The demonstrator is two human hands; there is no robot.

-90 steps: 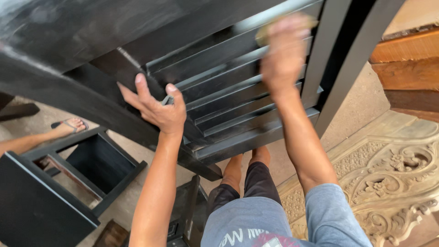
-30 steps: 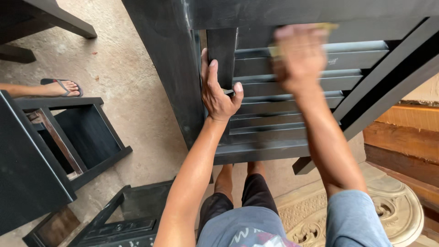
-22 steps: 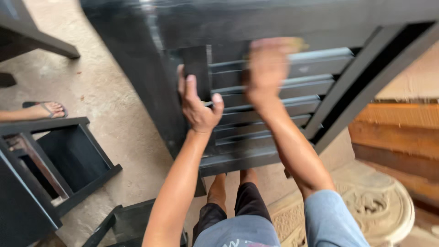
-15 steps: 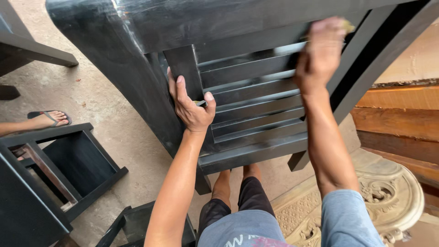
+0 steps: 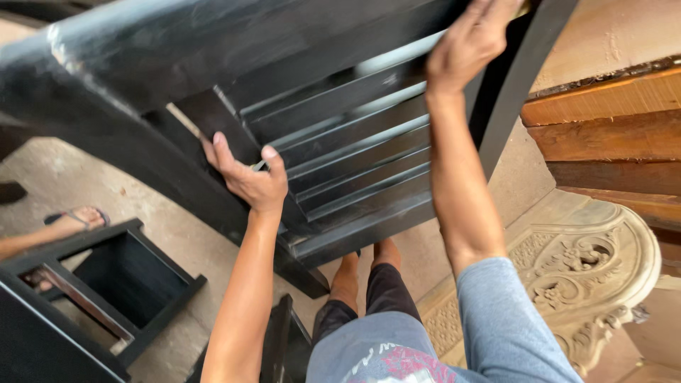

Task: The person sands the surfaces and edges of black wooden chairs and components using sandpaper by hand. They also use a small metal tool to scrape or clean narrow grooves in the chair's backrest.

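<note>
Head view, looking down past the person's own chest and legs; a large black-painted wooden chair frame (image 5: 213,64) is tipped overhead and fills the upper half of the view, its slatted panel (image 5: 355,156) facing the camera, slats running side to side with narrow gaps between them.

Left hand (image 5: 248,181) is pressed flat against the slanting black rail at the panel's left edge; fingers spread apart, thumb out toward the slats; it braces rather than wraps, nothing clamped inside it.

Right hand (image 5: 468,39) is raised high at the panel's upper right, fingers curled together and bearing on the top slats; a thin yellowish piece (image 5: 523,8) shows just beyond the fingertips at the top edge; what it is and whether the hand grips it cannot be told; forearm runs straight down to a grey-blue sleeve (image 5: 504,319).

Below the panel's lower edge, the person's bare feet (image 5: 369,259) stand on the pale concrete floor (image 5: 64,177), dark trousers above them.

Lower left: a second black wooden frame (image 5: 106,298), open and box-like, sits on the floor, well apart from both hands; beside it another person's foot in a sandal (image 5: 78,216) rests on the floor.

Right side: unpainted stacked timber (image 5: 610,135) in brown tones; beneath it a pale carved panel (image 5: 589,262) with floral relief lies flat.
</note>
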